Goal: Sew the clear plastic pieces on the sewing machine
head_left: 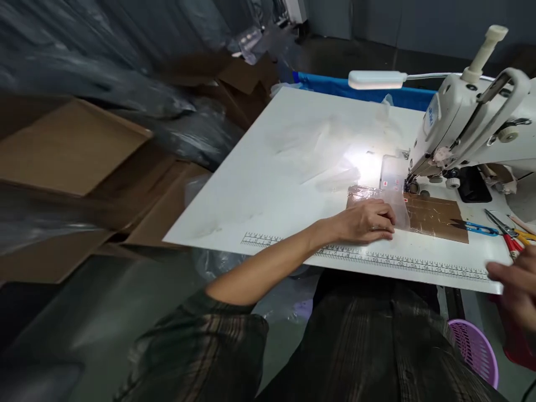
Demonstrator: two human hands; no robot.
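Observation:
My left hand (pixel 371 221) rests on the white table with its fingers curled onto a clear plastic sheet (pixel 397 207). This sheet has small red marks and reaches under the sewing machine's needle area (pixel 410 184). A brown, shiny film-covered piece (pixel 438 219) lies to the right of my left hand, partly under the plastic. My right hand (pixel 519 285) is at the right edge of the view, over the table's front corner. It is smeared by motion and cut off, so its fingers and anything in them cannot be made out.
The sewing machine (pixel 456 120) stands at the right under a lit lamp (pixel 377 80). Blue thread snips (pixel 481 228), red-handled scissors (pixel 511 241) and a black phone-like object (pixel 474 184) lie near it. A printed ruler (pixel 385 259) lines the front edge. Cardboard boxes (pixel 71 145) stand left; a purple basket (pixel 475 352) sits below.

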